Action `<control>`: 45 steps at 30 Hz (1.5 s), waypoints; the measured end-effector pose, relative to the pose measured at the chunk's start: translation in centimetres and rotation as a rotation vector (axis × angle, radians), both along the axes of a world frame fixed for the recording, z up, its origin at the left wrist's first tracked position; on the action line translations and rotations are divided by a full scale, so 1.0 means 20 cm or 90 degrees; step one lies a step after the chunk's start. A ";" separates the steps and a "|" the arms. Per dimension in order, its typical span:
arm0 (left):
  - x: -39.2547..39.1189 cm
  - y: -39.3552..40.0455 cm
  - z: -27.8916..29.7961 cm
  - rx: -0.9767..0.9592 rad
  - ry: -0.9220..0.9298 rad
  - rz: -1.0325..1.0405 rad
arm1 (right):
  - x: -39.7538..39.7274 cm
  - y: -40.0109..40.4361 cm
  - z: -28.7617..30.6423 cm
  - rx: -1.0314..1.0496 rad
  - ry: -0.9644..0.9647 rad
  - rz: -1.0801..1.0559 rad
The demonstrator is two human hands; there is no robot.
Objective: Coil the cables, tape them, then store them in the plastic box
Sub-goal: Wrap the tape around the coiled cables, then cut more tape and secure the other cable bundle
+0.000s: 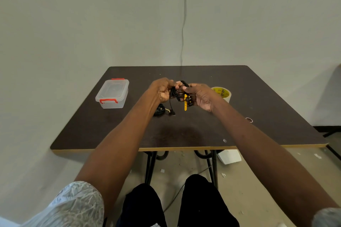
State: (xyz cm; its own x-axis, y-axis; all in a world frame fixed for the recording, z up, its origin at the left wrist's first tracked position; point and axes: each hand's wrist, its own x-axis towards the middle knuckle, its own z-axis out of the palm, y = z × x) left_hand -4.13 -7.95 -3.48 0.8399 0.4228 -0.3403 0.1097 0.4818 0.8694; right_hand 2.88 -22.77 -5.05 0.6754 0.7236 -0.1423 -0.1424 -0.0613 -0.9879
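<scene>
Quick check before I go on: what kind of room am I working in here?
Probably a bare workroom or makeshift test space, not a home. A lone dark folding table stands against a plain wall, a loose wire hangs down that wall, and debris litters the concrete floor.

Illegible dark print on tape roll (222, 93)

Black cable (177, 91) between both hands' fingers (185, 88)
</scene>
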 end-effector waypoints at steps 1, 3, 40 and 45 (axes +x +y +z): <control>0.00 -0.01 -0.01 -0.004 0.000 0.010 | -0.01 0.00 0.00 -0.013 0.007 -0.006; 0.02 -0.03 -0.03 -0.016 -0.009 0.036 | -0.01 0.02 -0.01 -0.028 0.013 -0.031; 0.17 -0.05 -0.36 0.427 0.037 0.163 | 0.17 -0.06 -0.16 -0.335 -0.548 -0.358; 0.21 -0.16 -0.35 0.482 -0.002 0.166 | 0.33 -0.31 -0.10 -0.295 -0.434 -0.502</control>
